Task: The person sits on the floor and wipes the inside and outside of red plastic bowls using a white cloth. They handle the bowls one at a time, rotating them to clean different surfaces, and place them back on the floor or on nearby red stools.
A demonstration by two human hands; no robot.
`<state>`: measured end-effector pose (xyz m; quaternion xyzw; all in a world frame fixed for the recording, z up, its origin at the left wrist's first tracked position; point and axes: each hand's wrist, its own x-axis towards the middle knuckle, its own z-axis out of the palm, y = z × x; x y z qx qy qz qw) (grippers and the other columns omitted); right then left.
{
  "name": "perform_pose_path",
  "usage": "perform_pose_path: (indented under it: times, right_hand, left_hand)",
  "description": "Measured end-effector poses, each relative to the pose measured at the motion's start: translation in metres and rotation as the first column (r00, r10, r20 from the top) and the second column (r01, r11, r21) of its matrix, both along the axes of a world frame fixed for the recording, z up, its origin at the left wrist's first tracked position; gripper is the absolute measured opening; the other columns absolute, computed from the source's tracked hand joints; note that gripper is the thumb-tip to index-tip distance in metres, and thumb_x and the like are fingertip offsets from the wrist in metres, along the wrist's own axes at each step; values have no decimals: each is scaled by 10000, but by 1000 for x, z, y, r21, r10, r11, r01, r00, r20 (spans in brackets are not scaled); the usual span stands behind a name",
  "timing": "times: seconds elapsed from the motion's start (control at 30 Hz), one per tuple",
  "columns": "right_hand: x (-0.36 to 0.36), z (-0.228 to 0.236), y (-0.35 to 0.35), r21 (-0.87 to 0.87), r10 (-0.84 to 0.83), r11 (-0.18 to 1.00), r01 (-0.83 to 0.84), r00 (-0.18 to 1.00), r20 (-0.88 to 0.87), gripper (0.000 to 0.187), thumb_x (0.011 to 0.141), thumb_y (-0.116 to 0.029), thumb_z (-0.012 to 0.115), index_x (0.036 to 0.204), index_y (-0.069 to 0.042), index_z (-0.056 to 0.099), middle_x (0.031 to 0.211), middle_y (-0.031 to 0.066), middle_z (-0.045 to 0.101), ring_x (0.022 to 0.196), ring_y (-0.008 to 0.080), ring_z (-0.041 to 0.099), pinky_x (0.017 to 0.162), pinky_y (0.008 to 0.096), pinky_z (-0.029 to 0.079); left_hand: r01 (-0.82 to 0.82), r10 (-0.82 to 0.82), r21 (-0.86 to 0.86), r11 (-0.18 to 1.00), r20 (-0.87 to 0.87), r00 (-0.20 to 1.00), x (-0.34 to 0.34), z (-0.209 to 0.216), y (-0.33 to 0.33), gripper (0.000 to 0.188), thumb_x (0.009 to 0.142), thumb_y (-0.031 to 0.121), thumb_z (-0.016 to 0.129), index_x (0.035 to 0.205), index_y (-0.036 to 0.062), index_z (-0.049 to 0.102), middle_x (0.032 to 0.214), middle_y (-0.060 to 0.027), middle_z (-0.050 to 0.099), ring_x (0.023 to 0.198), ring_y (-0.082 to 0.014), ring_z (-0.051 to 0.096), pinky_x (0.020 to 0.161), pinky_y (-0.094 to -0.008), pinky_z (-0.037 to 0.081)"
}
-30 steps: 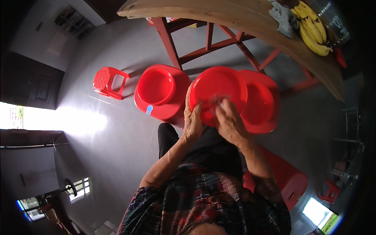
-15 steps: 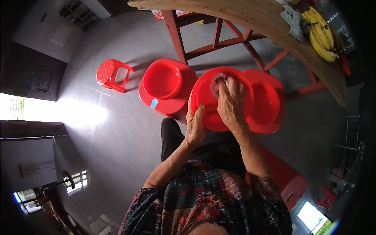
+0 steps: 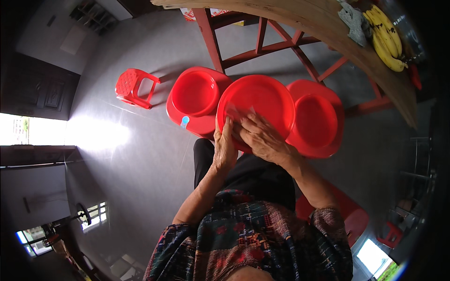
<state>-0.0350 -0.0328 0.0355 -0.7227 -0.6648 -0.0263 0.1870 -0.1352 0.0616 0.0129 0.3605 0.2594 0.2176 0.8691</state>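
Observation:
A round red plastic basin (image 3: 269, 96) is held up over my lap, its inside facing me. My left hand (image 3: 226, 149) grips it by the near left rim, the thumb over the edge. Bent over the lower part of the basin, my right hand (image 3: 265, 139) presses a thin pale cloth (image 3: 239, 112) against the inside near my left thumb. The cloth is smeared by motion and partly hidden by the fingers. Behind the held basin, another red basin (image 3: 193, 93) sits on a red stool to the left, and a similar one (image 3: 315, 121) sits to the right.
A small red plastic stool (image 3: 132, 88) stands farther left on the grey floor (image 3: 150, 164). Ahead is a wooden table (image 3: 300, 25) on red legs, with bananas (image 3: 386, 40) and a grey cloth (image 3: 354, 22) on it. Red furniture (image 3: 349, 218) stands at my right side.
My right hand has moved the cloth from the basin's upper middle down and left to the near left side. The basin has shifted slightly left, still in my left hand.

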Motion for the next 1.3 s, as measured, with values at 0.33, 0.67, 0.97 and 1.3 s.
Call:
perform_pose_path:
  times: [0.33, 0.67, 0.97, 1.3]
  right_hand:
    - [3, 0, 3, 46, -488, 869, 492, 840, 236, 489, 790, -126, 595, 1260, -20, 511, 1295, 255, 452, 1084, 352, 515, 910, 397, 475]
    - [-5, -4, 14, 47, -279, 960, 275, 945, 168, 409, 790, -111, 560, 1180, 12, 566, 1292, 194, 487, 1139, 330, 490, 918, 368, 468]
    - [-15, 1, 10, 125, -139, 976, 179, 951, -277, 324, 744, -50, 577, 1063, -73, 626, 1122, 137, 559, 1014, 328, 534, 841, 440, 467]
    - [3, -8, -12, -123, -250, 956, 265, 960, 125, 479, 726, -92, 605, 1180, -241, 641, 1069, 46, 649, 969, 280, 584, 793, 412, 464]
  left_hand:
    - [-100, 125, 209, 973, -108, 986, -2, 1, 0, 437, 1001, 283, 410, 1361, 39, 369, 1235, -135, 543, 1127, -221, 550, 928, -336, 465]
    - [-71, 75, 56, 996, -73, 994, -6, 1, -3, 429, 982, 267, 461, 1344, 44, 401, 1262, -122, 530, 1137, -217, 544, 942, -350, 457]
    - [-131, 146, 159, 979, -87, 985, 0, 6, 3, 360, 979, 259, 477, 1266, 42, 463, 1126, -95, 587, 1024, -201, 586, 869, -341, 485]
    - [-47, 172, 507, 861, -203, 964, -11, 4, 11, 526, 1000, 289, 437, 1461, 93, 279, 1365, -116, 463, 1231, -193, 451, 1047, -339, 343]
